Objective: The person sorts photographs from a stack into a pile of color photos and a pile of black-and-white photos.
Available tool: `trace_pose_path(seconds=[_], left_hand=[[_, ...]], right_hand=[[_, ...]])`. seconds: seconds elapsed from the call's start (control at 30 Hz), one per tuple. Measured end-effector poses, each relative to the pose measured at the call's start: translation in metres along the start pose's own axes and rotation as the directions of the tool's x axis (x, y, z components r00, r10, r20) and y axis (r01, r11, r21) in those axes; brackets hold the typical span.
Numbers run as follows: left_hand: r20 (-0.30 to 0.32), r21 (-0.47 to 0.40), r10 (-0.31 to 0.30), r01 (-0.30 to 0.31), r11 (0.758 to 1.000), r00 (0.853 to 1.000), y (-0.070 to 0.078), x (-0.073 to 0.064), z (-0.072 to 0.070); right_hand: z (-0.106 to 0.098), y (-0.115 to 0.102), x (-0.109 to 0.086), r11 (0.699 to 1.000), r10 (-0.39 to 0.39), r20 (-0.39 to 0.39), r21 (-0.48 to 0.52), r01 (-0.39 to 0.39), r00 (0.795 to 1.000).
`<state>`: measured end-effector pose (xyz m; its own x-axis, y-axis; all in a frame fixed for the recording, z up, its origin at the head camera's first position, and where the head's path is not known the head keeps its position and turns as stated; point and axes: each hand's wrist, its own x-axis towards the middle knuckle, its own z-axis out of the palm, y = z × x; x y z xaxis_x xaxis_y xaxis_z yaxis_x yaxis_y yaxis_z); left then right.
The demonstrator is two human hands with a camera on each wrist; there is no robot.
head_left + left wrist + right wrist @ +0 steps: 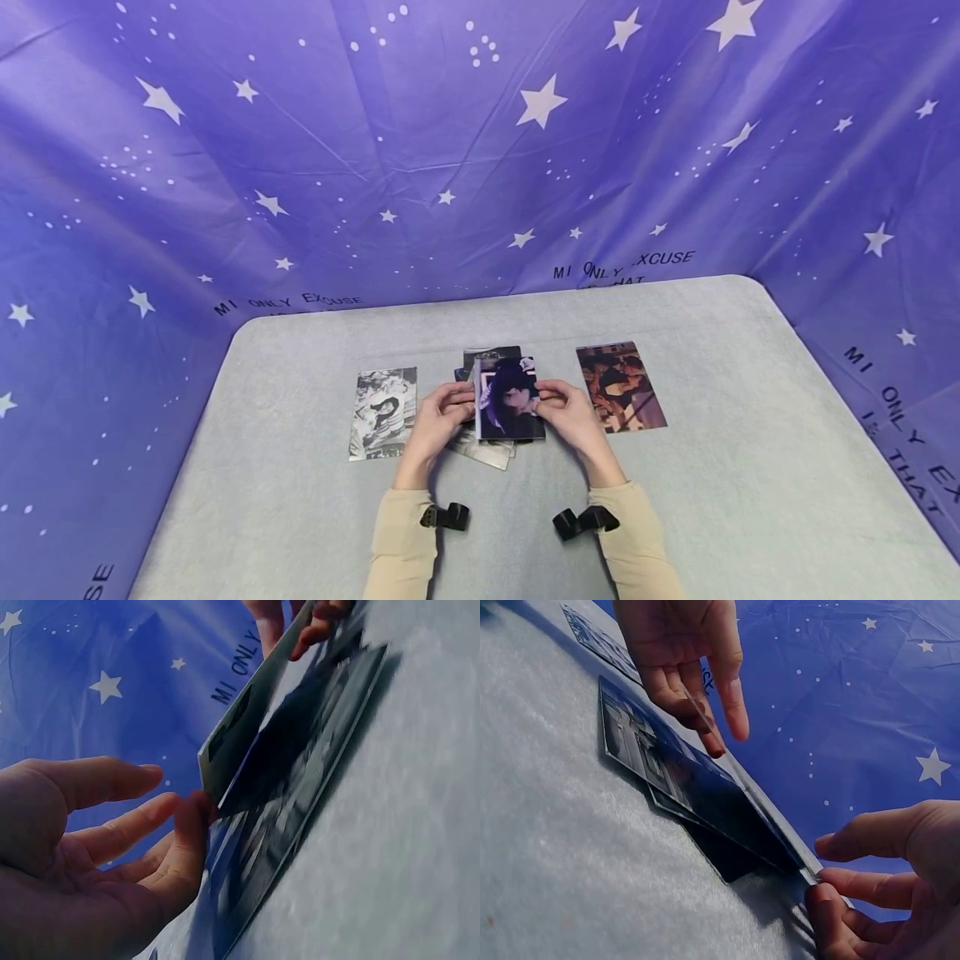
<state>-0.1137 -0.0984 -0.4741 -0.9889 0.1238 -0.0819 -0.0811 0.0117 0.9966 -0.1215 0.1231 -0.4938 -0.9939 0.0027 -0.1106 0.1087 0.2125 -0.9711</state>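
Note:
Both hands hold a dark purple photo print (pixel 513 404) by its side edges, raised and tilted above a pile of other prints. The left hand (pixel 442 414) grips its left edge; in the left wrist view the left hand's fingertips (pixel 196 806) meet the lower corner. On the opposite edge is the right hand (pixel 567 410), whose fingers (pixel 829 896) pinch a corner in the right wrist view. Beneath lies the overlapping pile of photo prints (pixel 483 452), partly hidden by the held print.
A black-and-white print (pixel 382 414) lies left of the pile, and a reddish-brown print (pixel 621 387) lies to the right. They rest on a grey cloth-covered table (pixel 300 517). A purple star-patterned curtain (pixel 420 150) stands behind and along the sides. Black straps (pixel 450 517) circle both sleeved wrists.

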Motion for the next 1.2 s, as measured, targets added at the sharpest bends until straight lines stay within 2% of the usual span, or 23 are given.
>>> trace_pose_path(seconds=[0.07,0.27,0.47,0.6,1.0,1.2], left_hand=[[0.009,-0.020,0.004,-0.004,1.000,1.000,-0.001,0.002,0.003],[0.010,-0.040,0.018,-0.018,0.999,1.000,-0.022,0.014,0.013],[0.029,-0.078,0.002,0.000,0.997,1.000,-0.019,0.018,0.023],[0.032,-0.092,-0.008,0.011,0.996,0.999,-0.020,0.022,0.030],[0.067,-0.125,-0.005,0.013,0.992,0.998,-0.022,0.030,0.056],[0.088,-0.152,-0.011,0.025,0.988,0.996,-0.020,0.034,0.073]], right_hand=[[-0.002,0.001,0.000,1.000,0.021,-0.012,0.008,-0.021,1.000],[-0.009,0.002,0.001,0.999,0.047,-0.041,0.019,-0.046,0.998],[-0.020,0.000,0.000,0.999,0.029,-0.036,0.037,-0.027,0.999],[-0.027,0.002,-0.001,0.999,0.042,-0.027,0.022,-0.041,0.999],[-0.051,0.001,-0.002,1.000,0.018,-0.085,0.014,-0.017,0.996],[-0.069,0.003,0.000,0.999,-0.008,-0.098,-0.047,0.003,0.995]])
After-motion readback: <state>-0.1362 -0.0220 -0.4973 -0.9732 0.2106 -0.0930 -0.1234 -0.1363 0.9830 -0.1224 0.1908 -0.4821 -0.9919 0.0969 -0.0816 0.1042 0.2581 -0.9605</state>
